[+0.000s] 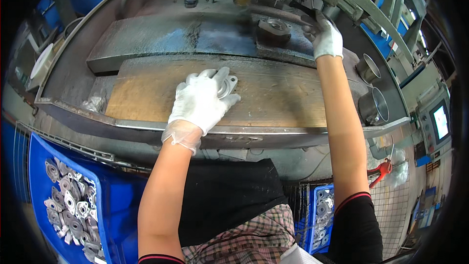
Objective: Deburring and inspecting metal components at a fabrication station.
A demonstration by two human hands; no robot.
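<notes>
My left hand (202, 94), in a white glove, rests low over the wooden board with its fingers around a small grey metal flange (227, 87). One eared end with a hole shows past the fingertips. My right hand (326, 36), also gloved, reaches to the far right and grips a dark long-handled tool (300, 7). That tool's tip lies near a drill bit, and its exact kind cannot be made out. Beside it, a round metal part (274, 27) sits on a dark block fixture.
Several drill spindles (190, 0) hang over the back of the metal tray. Two metal cups (373, 106) stand at its right. A blue bin (102, 190) of metal flanges is at lower left, a smaller blue bin (312, 215) lower right. A lit control panel (439, 122) stands far right.
</notes>
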